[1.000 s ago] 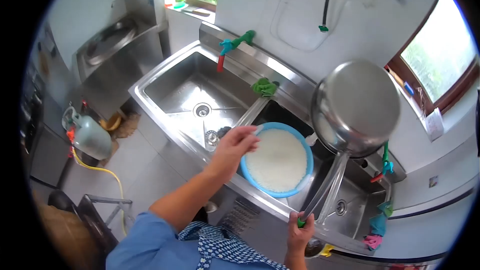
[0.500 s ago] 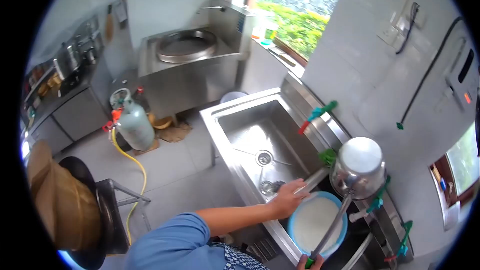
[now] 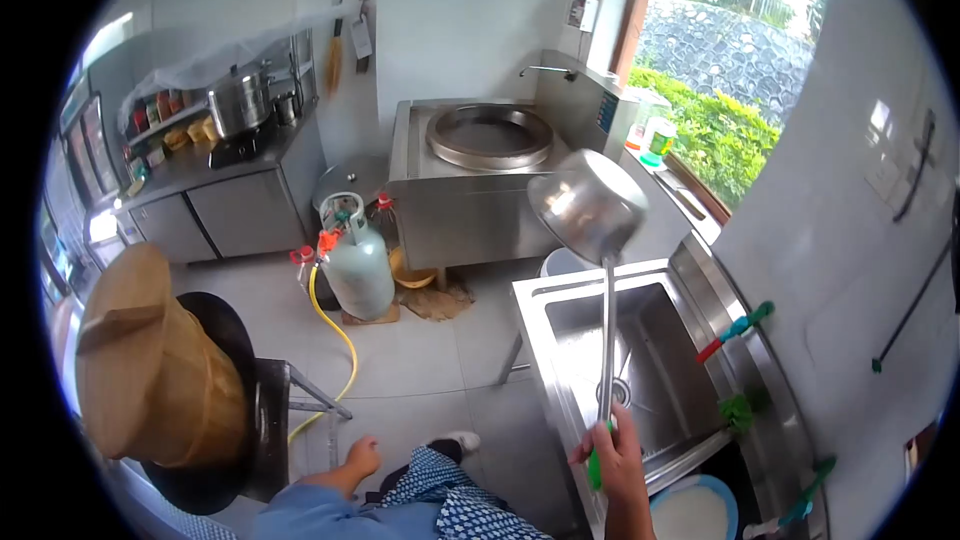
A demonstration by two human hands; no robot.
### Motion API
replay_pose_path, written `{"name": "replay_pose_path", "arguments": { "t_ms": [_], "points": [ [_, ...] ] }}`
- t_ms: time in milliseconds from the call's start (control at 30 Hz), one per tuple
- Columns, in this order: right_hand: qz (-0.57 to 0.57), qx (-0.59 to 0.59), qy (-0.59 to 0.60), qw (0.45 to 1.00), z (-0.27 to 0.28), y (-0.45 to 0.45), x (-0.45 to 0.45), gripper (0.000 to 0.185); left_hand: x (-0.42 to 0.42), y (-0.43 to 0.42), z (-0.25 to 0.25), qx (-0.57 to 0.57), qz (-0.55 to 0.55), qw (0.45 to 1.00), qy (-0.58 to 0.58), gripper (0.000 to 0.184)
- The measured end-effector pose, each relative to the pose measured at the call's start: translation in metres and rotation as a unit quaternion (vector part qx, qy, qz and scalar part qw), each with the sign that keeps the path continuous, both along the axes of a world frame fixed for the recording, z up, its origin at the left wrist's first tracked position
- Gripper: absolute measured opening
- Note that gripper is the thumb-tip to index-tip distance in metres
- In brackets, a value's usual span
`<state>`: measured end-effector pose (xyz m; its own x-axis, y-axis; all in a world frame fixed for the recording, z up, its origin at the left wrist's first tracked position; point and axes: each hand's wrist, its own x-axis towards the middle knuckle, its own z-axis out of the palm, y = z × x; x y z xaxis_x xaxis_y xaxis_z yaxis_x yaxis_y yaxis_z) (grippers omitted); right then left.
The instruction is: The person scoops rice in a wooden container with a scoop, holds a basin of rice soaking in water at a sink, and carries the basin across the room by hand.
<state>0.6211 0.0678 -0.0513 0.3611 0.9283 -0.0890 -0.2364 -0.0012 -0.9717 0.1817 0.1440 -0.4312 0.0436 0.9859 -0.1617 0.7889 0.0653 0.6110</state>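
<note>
A long-handled metal ladle pot (image 3: 590, 205) is raised above the far edge of the steel sink, its bottom turned up toward the camera. My right hand (image 3: 618, 450) grips its green-ended handle above the sink's near edge. At the lower centre, my left hand (image 3: 362, 457) hangs over the floor near my apron with its fingers curled; whether anything is in it is too small to tell. A blue basin (image 3: 730, 505) with white contents sits in the second sink compartment, partly cut off by the frame.
The steel sink (image 3: 535, 310) stands at the right. A large wok stove (image 3: 460, 210) is beyond it. A gas cylinder (image 3: 360, 275) with a yellow hose (image 3: 335, 315) stands on the floor. A wooden steamer barrel (image 3: 165, 380) rests in a dark wok on a stand at the left.
The view has swung left toward the stove. My right hand has carried the pot away from above the basin. My left hand has left the basin's edge and dropped beside my body.
</note>
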Motion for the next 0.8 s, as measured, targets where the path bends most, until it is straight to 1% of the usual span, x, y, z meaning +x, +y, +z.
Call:
{"name": "replay_pose_path", "arguments": {
  "t_ms": [33,67,100,133,167,200,267,300,333,367,400,433,467,500,533,567,600,633,667,733,800],
  "points": [
    [0.024,-0.009,-0.061,0.998,0.004,0.032,0.0,0.034,-0.011,-0.002,0.001,-0.014,0.05,0.998,-0.024,0.02],
    [0.051,-0.015,-0.121,0.991,0.009,0.07,0.001,0.038,-0.021,0.004,-0.01,-0.054,0.112,0.992,-0.021,0.02],
    [0.062,0.006,-0.154,0.986,0.014,0.113,-0.003,0.037,-0.029,0.008,-0.024,-0.097,0.172,0.98,-0.018,0.02],
    [0.072,0.026,-0.187,0.979,0.019,0.162,-0.007,0.037,-0.036,0.016,-0.034,-0.072,0.177,0.981,-0.025,0.02],
    [0.075,-0.002,-0.232,0.97,0.028,0.217,-0.009,0.04,-0.043,0.031,-0.045,-0.046,0.182,0.982,-0.031,0.02],
    [0.074,-0.027,-0.277,0.958,0.034,0.273,-0.011,0.044,-0.051,0.051,-0.064,-0.048,0.183,0.981,-0.039,0.02],
    [0.045,-0.017,-0.447,0.893,0.026,0.393,-0.012,0.048,-0.051,0.104,-0.1,-0.036,0.184,0.982,-0.028,0.02],
    [0.04,0.036,-0.509,0.859,0.007,0.463,-0.005,0.05,-0.035,0.148,-0.108,-0.033,0.191,0.98,-0.044,0.02],
    [0.041,0.081,-0.564,0.821,-0.013,0.522,0.003,0.051,-0.023,0.178,-0.113,-0.069,0.178,0.98,-0.054,0.021],
    [0.069,0.001,-0.535,0.842,-0.012,0.572,-0.003,0.05,-0.025,0.191,-0.109,-0.112,0.165,0.979,-0.053,0.022],
    [0.088,-0.071,-0.499,0.859,-0.007,0.619,-0.011,0.049,-0.025,0.209,-0.101,-0.115,0.169,0.978,-0.049,0.022],
    [0.09,-0.065,-0.494,0.862,-0.023,0.665,-0.012,0.049,-0.012,0.232,-0.073,-0.057,0.143,0.987,-0.042,0.023],
    [0.089,-0.079,-0.476,0.871,-0.043,0.716,-0.009,0.047,0.003,0.251,-0.031,0.004,0.116,0.993,-0.035,0.025],
    [0.088,-0.088,-0.46,0.879,-0.058,0.764,-0.005,0.047,0.013,0.26,0.01,-0.005,0.132,0.987,-0.092,0.026],
    [0.082,-0.088,-0.466,0.877,-0.078,0.803,-0.002,0.044,0.013,0.27,0.036,-0.017,0.148,0.978,-0.147,0.027],
    [0.062,-0.047,-0.543,0.836,-0.097,0.836,0.004,0.039,0.002,0.264,-0.008,0.014,0.141,0.981,-0.132,0.025],
    [0.012,0.007,-0.641,0.767,-0.109,0.857,0.003,0.034,-0.017,0.258,-0.048,0.046,0.137,0.983,-0.111,0.024],
    [0.078,-0.078,-0.63,0.769,-0.092,0.863,-0.004,0.033,-0.026,0.257,-0.019,-0.023,0.138,0.986,-0.096,0.028],
    [0.077,-0.084,-0.642,0.758,-0.096,0.877,-0.005,0.032,-0.022,0.255,0.031,-0.096,0.14,0.982,-0.085,0.033],
    [0.143,-0.134,-0.624,0.756,-0.118,0.92,0.01,0.032,-0.035,0.246,0.016,-0.105,0.182,0.976,-0.06,0.033],
    [0.17,-0.122,-0.688,0.695,-0.103,0.921,0.008,0.037,-0.039,0.244,-0.003,-0.117,0.203,0.971,-0.045,0.033]
  ]
}}
